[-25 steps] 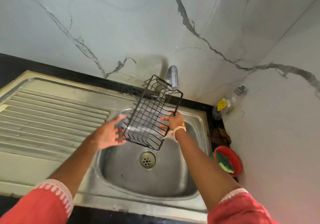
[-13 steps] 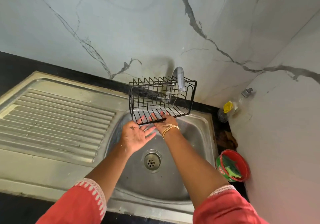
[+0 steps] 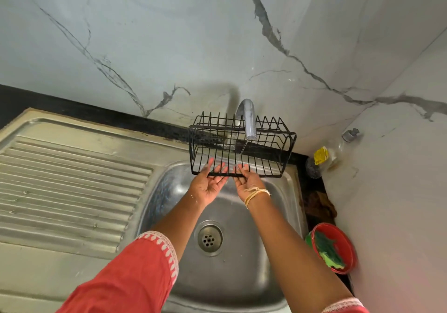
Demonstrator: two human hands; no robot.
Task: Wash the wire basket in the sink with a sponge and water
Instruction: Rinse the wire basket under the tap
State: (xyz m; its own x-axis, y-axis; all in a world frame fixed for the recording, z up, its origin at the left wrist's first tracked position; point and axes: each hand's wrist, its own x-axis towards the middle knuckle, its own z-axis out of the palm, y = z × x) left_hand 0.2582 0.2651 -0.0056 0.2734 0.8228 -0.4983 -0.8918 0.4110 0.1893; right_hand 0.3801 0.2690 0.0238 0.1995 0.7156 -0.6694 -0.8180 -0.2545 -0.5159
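Rinsing step: the wire basket (image 3: pixel 242 147) is held up under the tap (image 3: pixel 249 121), over the back of the sink (image 3: pixel 169 187), with a thin stream of water (image 3: pixel 242 151) falling through its bars.
Basket position: raised in the air, roughly level, its near bottom edge resting on both sets of fingertips; the spout pokes in over its top rim.
Left hand (image 3: pixel 209 185): palm up, fingers straight and spread, supporting the near edge from below rather than clasping it.
Right hand (image 3: pixel 248 182): also palm up with thread bands at the wrist; fingers reach under the same edge – whether any curl round a wire I cannot tell.
Sponge: a green scrubber (image 3: pixel 327 252) lies in the red bowl (image 3: pixel 348 245) on the counter to the right, well apart from the hands and untouched.
Bottle (image 3: pixel 321 159): clear, yellow-labelled, lying in the corner by the wall.
Doing it well: the flow looks weak, so I judge the basket should be tilted and turned slowly to let water run along each wire, corners included.
Grip advice: open fingertips under one edge seem a shaky hold on wet metal – a firmer grasp on a side rail would be safer.
Risk: a slip would likely drop it into the basin.
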